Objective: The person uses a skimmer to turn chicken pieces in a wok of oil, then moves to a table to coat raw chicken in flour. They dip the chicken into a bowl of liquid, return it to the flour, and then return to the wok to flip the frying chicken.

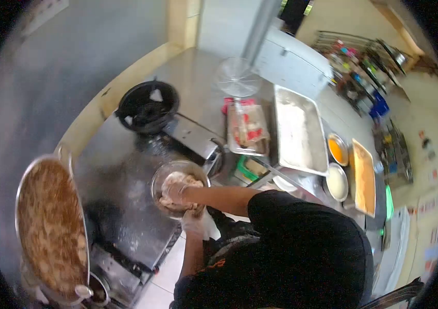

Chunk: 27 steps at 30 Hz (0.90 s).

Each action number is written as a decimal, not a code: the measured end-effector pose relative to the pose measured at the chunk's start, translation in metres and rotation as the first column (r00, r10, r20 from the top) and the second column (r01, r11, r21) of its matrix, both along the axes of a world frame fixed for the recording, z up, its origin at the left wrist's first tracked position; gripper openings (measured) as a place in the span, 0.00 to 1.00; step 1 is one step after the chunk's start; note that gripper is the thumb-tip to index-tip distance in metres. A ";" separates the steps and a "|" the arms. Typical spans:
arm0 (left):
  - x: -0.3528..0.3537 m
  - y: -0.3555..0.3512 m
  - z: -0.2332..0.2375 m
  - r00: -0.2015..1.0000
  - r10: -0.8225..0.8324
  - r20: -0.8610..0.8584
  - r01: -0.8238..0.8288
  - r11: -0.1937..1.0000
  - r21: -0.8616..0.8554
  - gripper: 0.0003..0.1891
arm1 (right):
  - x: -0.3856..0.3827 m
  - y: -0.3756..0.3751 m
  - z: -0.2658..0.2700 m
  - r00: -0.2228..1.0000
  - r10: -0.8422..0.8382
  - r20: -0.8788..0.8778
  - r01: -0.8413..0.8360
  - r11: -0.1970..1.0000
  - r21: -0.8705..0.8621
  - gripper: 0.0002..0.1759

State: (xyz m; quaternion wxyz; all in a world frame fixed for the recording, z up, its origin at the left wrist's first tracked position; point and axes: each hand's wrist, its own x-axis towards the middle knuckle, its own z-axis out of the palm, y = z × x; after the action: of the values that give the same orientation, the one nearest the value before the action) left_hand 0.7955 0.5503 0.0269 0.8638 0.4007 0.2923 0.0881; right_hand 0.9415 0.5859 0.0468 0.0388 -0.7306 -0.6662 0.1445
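Left hand (197, 222), gloved, sits at the near rim of the bowl (188, 164); I cannot tell its grip. Right hand (175, 193) is inside the bowl, grip closed on pale food (193, 181). Burner (147, 105) lies beyond the bowl.

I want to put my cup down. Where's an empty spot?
The steel top is bare between the burner, the big pan and the mixing bowl. More room lies behind the burner, by the round wire rack. Right of the bowl is crowded with trays and small bowls.
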 end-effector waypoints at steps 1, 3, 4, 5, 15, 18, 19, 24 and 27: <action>-0.010 0.000 0.013 0.990 -0.133 -0.056 0.143 0.950 0.279 0.17 | 0.001 -0.013 -0.001 0.999 -0.046 0.005 0.046 0.999 -0.024 0.11; -0.031 -0.003 0.034 0.926 -0.300 -0.227 0.368 0.590 0.719 0.18 | 0.002 -0.047 0.000 0.988 -0.149 0.037 0.150 0.988 -0.043 0.12; -0.039 -0.010 0.026 0.920 -0.329 -0.213 0.380 0.615 0.691 0.18 | -0.002 -0.068 0.001 0.978 -0.202 0.056 0.205 0.978 -0.040 0.13; -0.048 -0.017 0.018 0.913 -0.356 -0.199 0.394 0.639 0.661 0.19 | -0.006 -0.091 0.005 0.964 -0.254 0.075 0.256 0.966 -0.022 0.13; -0.006 -0.140 0.081 0.806 -0.591 -0.033 0.478 0.682 -0.554 0.22 | -0.057 -0.343 0.120 0.646 -0.750 -0.142 0.685 0.651 -0.325 0.47; 0.019 -0.197 0.063 0.673 -0.730 -0.123 0.612 0.642 -0.461 0.22 | -0.066 -0.401 0.085 0.407 -0.901 -0.153 0.849 0.434 -0.301 0.55; 0.024 -0.224 0.108 0.700 -0.711 -0.068 0.647 0.672 -0.360 0.21 | -0.073 -0.415 0.085 0.326 -0.934 -0.146 0.909 0.352 -0.224 0.54; 0.047 -0.315 0.077 0.482 -0.869 -0.108 0.785 0.484 -0.386 0.19 | -0.089 -0.513 0.138 0.241 -0.952 -0.190 0.959 0.263 -0.102 0.45; 0.058 -0.363 0.084 0.400 -0.910 -0.110 0.816 0.408 -0.410 0.16 | -0.069 -0.591 0.108 0.239 -0.966 -0.097 0.909 0.258 -0.327 0.38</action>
State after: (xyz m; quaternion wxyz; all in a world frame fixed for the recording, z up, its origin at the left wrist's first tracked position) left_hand 0.8532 0.1871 0.1108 0.7698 0.3703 0.1823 -0.4869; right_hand 0.8729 -0.0053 0.1549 0.1363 -0.9542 -0.0611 0.2593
